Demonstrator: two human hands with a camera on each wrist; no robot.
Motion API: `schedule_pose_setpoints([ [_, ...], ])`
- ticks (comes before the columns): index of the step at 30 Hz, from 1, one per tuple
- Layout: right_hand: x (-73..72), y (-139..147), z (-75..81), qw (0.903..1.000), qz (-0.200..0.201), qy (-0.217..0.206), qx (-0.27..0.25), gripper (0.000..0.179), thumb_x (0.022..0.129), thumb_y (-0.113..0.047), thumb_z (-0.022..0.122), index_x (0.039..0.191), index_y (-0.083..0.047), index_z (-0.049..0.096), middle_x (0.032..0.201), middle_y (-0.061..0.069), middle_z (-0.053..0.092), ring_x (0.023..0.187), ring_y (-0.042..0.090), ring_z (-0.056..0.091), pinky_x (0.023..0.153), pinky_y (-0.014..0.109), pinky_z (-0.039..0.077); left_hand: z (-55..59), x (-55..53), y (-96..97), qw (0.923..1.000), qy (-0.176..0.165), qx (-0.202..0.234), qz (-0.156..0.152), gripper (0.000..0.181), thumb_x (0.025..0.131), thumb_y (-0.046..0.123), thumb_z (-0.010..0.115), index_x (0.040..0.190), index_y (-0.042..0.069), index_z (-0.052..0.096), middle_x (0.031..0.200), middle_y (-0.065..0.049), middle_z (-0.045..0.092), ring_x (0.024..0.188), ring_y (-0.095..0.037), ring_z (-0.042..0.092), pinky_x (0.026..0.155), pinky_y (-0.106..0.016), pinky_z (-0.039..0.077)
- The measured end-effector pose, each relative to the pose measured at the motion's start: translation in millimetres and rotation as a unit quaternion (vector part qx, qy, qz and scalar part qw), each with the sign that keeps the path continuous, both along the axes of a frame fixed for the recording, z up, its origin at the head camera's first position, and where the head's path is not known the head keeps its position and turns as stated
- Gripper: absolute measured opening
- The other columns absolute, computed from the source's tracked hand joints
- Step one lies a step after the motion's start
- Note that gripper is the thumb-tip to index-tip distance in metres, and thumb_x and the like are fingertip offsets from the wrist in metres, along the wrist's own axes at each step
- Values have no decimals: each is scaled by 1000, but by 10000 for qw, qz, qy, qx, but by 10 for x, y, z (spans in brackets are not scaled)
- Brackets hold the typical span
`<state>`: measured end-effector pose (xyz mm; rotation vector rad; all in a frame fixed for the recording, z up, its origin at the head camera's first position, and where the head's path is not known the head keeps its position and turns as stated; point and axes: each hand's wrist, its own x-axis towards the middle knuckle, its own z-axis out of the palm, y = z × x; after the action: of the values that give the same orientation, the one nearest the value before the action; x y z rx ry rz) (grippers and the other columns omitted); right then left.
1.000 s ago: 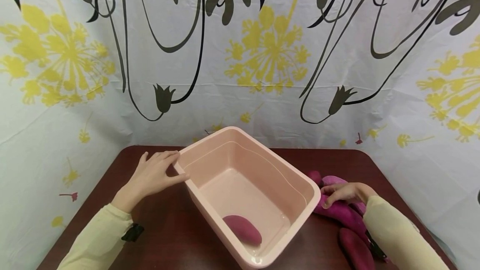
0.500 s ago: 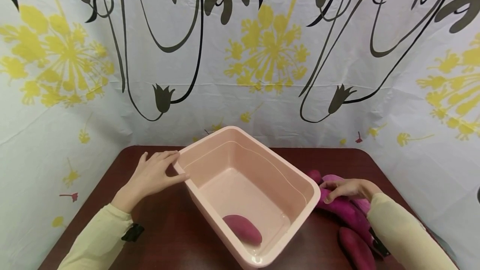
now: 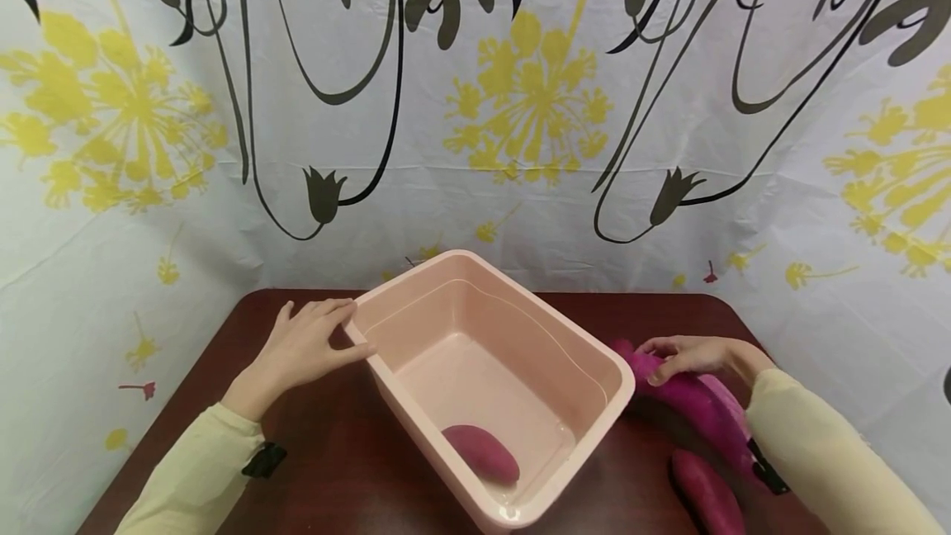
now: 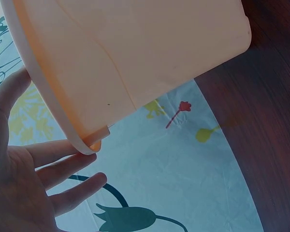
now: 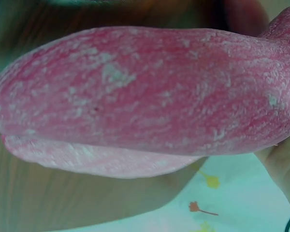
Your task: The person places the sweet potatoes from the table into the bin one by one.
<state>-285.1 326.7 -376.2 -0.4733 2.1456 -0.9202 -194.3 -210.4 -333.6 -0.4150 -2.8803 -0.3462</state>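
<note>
Left of the single pale-pink tub [image 3: 446, 378], the left hand [image 3: 300, 345], one of two, has its fingers straight and spread, thumb and fingertips touching the rim about one corner. The tub, set obliquely on the table [image 3: 319, 452], contains one small sweet potato [image 3: 481, 454], plump and dull purplish red, lying on its floor near the corner closest to the wearer. Behind the tub hangs a whitish cloth [image 3: 461, 205] printed with yellow and dark flowers. Just right of the tub's rim shows one reddish tip [image 3: 622, 347]; whether it belongs to a separate root cannot be told. At least three further roots lie to the tub's right: one dark sweet potato [image 3: 706, 490], deep red, apart from the tub; one long sweet potato [image 3: 691, 399], with the right hand's [image 3: 694, 357] thumb and fingers curled round its end; and one pale sweet potato [image 5: 96, 159], partly hidden by the long one. The held root is bright magenta, gently bent and tapered, its skin flecked and streaked with white
</note>
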Motion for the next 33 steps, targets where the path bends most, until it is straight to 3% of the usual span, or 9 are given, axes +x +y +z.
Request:
schedule_pose_setpoints([
  [6,8,11,164,9991,284,57,-305,49,79,-16,61,121,2,42,109,13,48,100,24,45,81,33,40,-3,-3,4,10000,11,-20,-10,79,72,63,55,123,3,51,122,-15,48,112,-34,40,90,-64,13],
  [13,50,-15,402,9964,460,696,150,47,79,-18,63,120,-2,46,110,10,49,103,25,41,82,35,36,-15,-13,5,10000,41,-62,-27,79,72,62,56,123,3,51,122,-15,49,111,-34,41,90,-64,14],
  [18,81,-24,559,9950,593,792,99,48,80,-17,63,121,0,44,111,12,49,101,22,45,81,28,38,-15,-13,3,9999,55,-75,-37,79,72,63,56,123,3,51,121,-15,49,111,-33,41,89,-64,14],
  [24,133,-20,756,9975,417,562,35,48,81,-15,62,122,0,42,110,13,49,99,22,47,80,31,41,-14,-15,-2,10000,52,-73,-41,80,72,64,54,123,3,51,121,-15,49,111,-33,41,89,-64,14],
  [33,190,-73,1109,9904,311,1142,708,51,80,-21,63,124,-4,43,119,12,43,111,29,35,85,40,34,-9,-23,-10,9999,54,-84,-29,80,72,64,54,124,3,50,122,-15,49,112,-33,41,90,-64,14],
])
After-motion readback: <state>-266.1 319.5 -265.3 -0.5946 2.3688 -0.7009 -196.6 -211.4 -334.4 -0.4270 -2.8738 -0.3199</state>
